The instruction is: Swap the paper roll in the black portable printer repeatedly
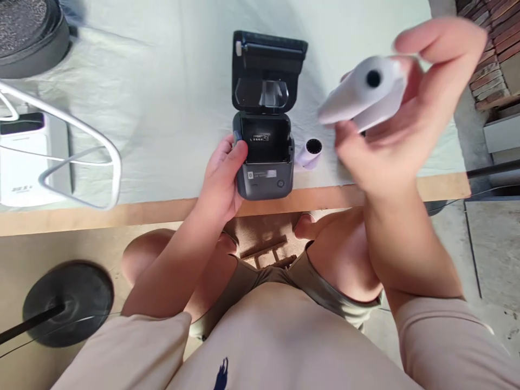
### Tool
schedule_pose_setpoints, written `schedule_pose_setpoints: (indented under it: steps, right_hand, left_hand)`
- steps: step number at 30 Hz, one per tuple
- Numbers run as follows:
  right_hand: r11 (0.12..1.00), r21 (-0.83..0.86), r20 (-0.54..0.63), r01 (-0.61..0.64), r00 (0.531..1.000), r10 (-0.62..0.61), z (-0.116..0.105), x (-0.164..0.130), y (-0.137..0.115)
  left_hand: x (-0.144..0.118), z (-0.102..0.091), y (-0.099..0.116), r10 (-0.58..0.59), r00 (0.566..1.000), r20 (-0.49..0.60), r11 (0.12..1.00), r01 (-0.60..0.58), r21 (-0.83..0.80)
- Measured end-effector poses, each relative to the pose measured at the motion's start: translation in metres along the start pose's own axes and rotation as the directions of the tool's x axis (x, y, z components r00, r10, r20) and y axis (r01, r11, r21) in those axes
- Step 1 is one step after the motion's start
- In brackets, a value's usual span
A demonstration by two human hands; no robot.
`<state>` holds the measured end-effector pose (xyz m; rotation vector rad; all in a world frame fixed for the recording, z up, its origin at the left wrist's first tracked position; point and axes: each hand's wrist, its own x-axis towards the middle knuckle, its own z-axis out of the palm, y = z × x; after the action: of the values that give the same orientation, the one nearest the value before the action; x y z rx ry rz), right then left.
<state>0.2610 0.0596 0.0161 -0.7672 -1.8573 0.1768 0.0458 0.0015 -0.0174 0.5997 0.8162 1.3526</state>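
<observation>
A small black label printer stands at the table's front edge with its lid swung up. Its paper bay shows a printed sticker inside and no roll. My left hand grips the printer's left side, thumb on the bay's rim. Up to the right, my right hand holds a white paper roll with a dark hollow core, a loose flap of paper hanging off it. The roll is slightly blurred. Between the printer and my right hand, a small pale purple roll stands on the table.
A pale cloth covers the table, whose wooden front edge is bare. At left are a white device, a looped white cable and a round black case. A black round stand base sits on the floor.
</observation>
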Motion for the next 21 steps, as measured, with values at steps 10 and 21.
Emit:
schedule_pose_setpoints:
  steps: [10, 21]
  right_hand:
    - [0.874, -0.484, 0.49, -0.043, 0.815, 0.311, 0.027, 0.006, -0.04]
    - [0.979, -0.196, 0.49, 0.063, 0.871, 0.042, 0.027, -0.009, -0.039]
  left_hand:
    - [-0.003, 0.004, -0.003, 0.04, 0.999, -0.003, 0.997, -0.04, 0.064]
    - [-0.001, 0.005, 0.0, 0.025, 1.0, 0.013, 0.998, -0.024, -0.06]
